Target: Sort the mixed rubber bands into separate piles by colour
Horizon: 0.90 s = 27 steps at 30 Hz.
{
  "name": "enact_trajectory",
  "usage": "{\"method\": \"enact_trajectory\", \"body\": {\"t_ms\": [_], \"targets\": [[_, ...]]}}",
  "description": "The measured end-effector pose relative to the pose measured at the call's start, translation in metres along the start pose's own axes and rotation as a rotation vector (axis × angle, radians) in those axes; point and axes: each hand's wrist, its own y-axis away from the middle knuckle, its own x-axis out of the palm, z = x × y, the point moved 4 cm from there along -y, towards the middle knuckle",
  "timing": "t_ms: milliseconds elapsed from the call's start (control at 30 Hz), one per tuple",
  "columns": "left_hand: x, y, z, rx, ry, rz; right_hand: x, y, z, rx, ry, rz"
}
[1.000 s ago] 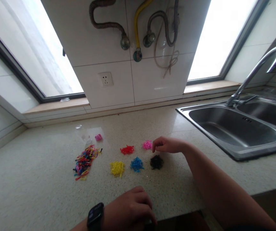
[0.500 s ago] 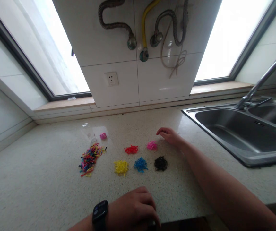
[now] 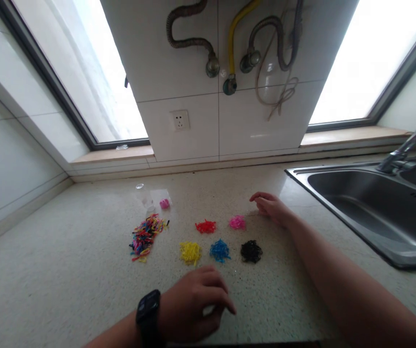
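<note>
Just right of a small pile of pink rubber bands [image 3: 237, 222], my right hand [image 3: 271, 208] rests over the counter, fingers loosely bent and apart, with nothing visible in them. My left hand [image 3: 197, 304], a black watch on its wrist, hovers near the front, below the yellow [image 3: 190, 253] and blue rubber bands [image 3: 220, 250]. Its fingers curve loosely, a gap showing by the thumb, and it holds nothing I can see. Red rubber bands [image 3: 205, 226] and black rubber bands [image 3: 251, 251] form separate piles. A larger mixed-colour pile [image 3: 147, 238] lies to the left.
Behind the mixed pile lie a clear plastic container [image 3: 143, 197] and a small pink object [image 3: 164, 204]. A steel sink [image 3: 353, 208] with a tap [image 3: 407, 145] is set into the counter [image 3: 66, 270] at right. Hoses and a socket [image 3: 181, 120] are on the back wall.
The whole view has shifted, so the counter appears further right. My left hand has come slightly forward and its fingers have loosened. My right hand stays beside the pink pile.
</note>
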Motion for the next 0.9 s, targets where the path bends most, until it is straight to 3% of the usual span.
{"method": "enact_trajectory", "body": {"t_ms": [67,167,300,467,900], "targets": [[-0.029,0.003,0.017,-0.111,-0.119,-0.129,-0.001,-0.001,0.000,0.009,-0.036,0.009],[-0.075,0.018,0.059,-0.404,-0.402,-0.360,0.000,-0.001,0.002,0.015,-0.057,0.019],[-0.107,0.045,0.114,-0.764,-0.744,-0.389,0.000,0.000,0.003,0.032,-0.055,0.017],[-0.111,0.061,0.136,-0.853,-0.809,-0.356,-0.002,-0.002,-0.001,0.041,-0.094,0.033],[-0.104,0.057,0.136,-0.790,-0.841,-0.279,-0.001,-0.001,0.003,0.038,-0.128,0.025]]}}
